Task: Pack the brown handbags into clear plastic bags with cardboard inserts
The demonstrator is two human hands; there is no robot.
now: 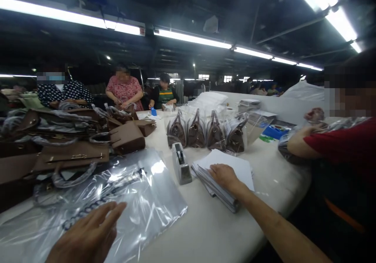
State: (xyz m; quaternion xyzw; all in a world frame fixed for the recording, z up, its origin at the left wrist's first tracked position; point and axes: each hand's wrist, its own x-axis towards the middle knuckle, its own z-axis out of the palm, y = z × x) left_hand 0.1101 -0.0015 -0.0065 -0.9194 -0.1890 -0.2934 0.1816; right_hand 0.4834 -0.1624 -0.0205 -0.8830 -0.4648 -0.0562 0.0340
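My left hand (91,231) hovers over clear plastic sheets (149,200) at the lower left, fingers stretched out and holding nothing. My right hand (225,176) rests on a stack of white paper (216,188), its fingers spread over the top near the left edge. Between the plastic and the paper stands a grey tape dispenser (181,165). Brown handbags (73,155) with wrapped handles are heaped at the left. Behind the paper, several brown bags in clear plastic (216,133) stand upright in a row.
A person in red (337,141) works close at the right, arms over a wrapped bag. People stand across the white table (205,231) at the back left. Near the right side lies a blue tray (274,131), with paper stacks (249,105) behind.
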